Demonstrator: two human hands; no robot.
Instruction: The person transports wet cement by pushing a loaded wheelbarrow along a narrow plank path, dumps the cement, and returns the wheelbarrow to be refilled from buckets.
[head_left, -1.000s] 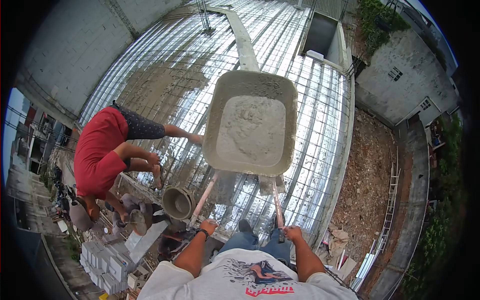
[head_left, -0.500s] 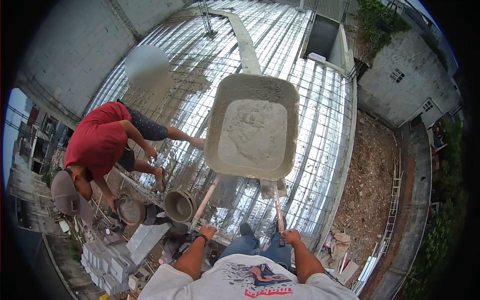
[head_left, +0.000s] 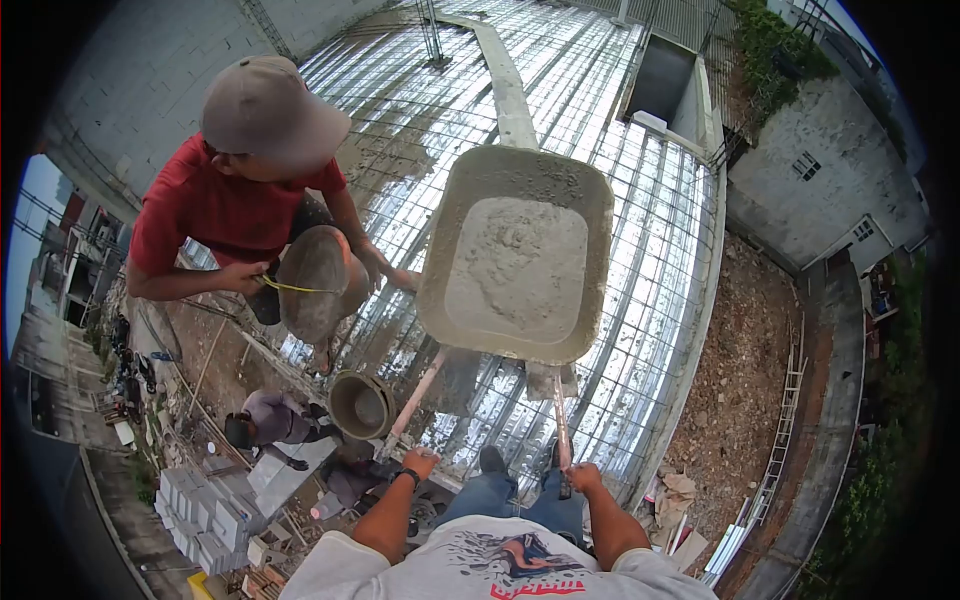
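Floor (head_left: 651,330): wet, shiny ribbed metal under a grid of bars (head_left: 625,215), mud (head_left: 392,158) toward the upper left.
Wheelbarrow (head_left: 597,285): straight ahead above the floor, holding wet cement (head_left: 515,265).
Left hand (head_left: 419,462): curled just beside the left handle (head_left: 417,395); cannot tell whether it grips.
Right hand (head_left: 582,477): curled at the right handle (head_left: 561,415); cannot tell whether it grips.
Sides: block wall (head_left: 140,100) left, dirt ground (head_left: 745,350) right.

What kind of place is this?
It looks like a building site, on an unfinished floor or roof. There's a wheelbarrow holding grey mix, a grid of metal bars over shiny sheets, and stacked grey blocks below.
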